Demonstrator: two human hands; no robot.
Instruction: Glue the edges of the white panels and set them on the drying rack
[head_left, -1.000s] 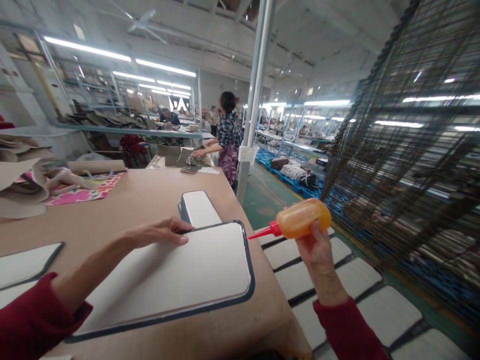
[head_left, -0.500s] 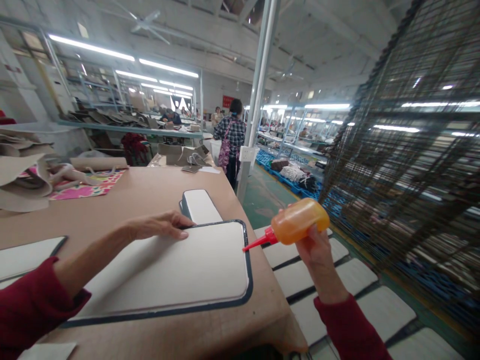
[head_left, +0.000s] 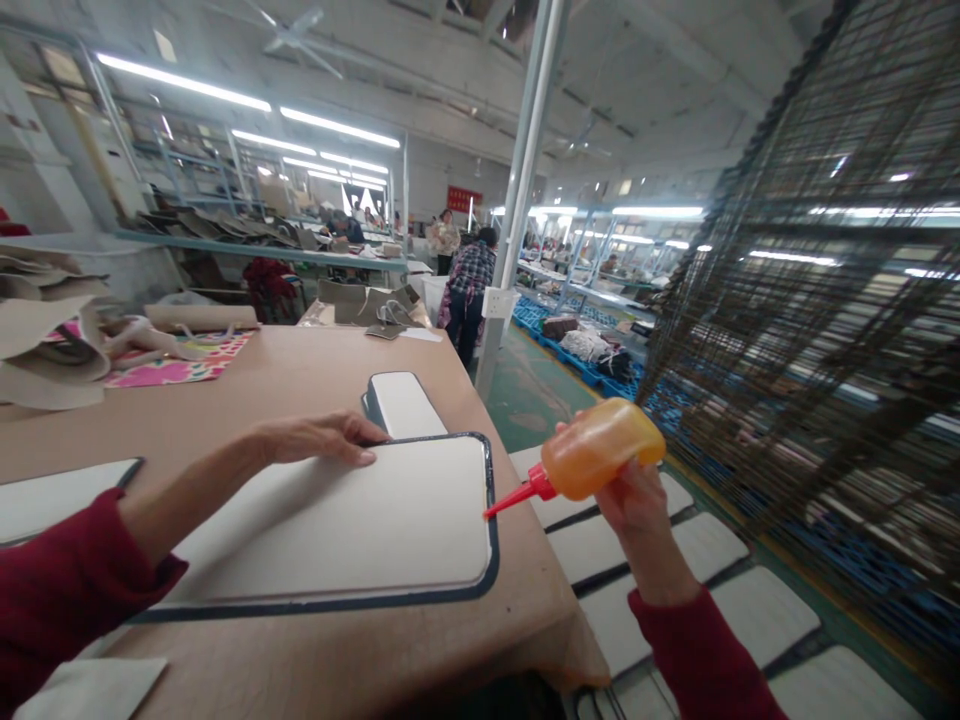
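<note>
My right hand (head_left: 637, 500) grips an orange squeeze bottle (head_left: 600, 447) tilted down to the left, its red nozzle tip touching the dark border at the right edge of a large white padded panel (head_left: 345, 520). This panel lies flat on the brown table (head_left: 300, 370). My left hand (head_left: 322, 438) rests flat on the panel's far edge, fingers stretched out, holding nothing. A smaller white panel (head_left: 405, 402) lies just beyond it. Both sleeves are dark red.
More white panels (head_left: 712, 540) lie in rows on the floor to the right, below the table edge. A tall wire rack (head_left: 825, 300) fills the right side. Cardboard pieces and pink patterned fabric (head_left: 172, 368) sit at far left. A person (head_left: 469, 295) in a plaid shirt stands by the pole.
The bottle has tipped down and moved left, bringing the nozzle from above the table edge onto the panel's border. The person in plaid walked farther away. My left hand stayed put.
</note>
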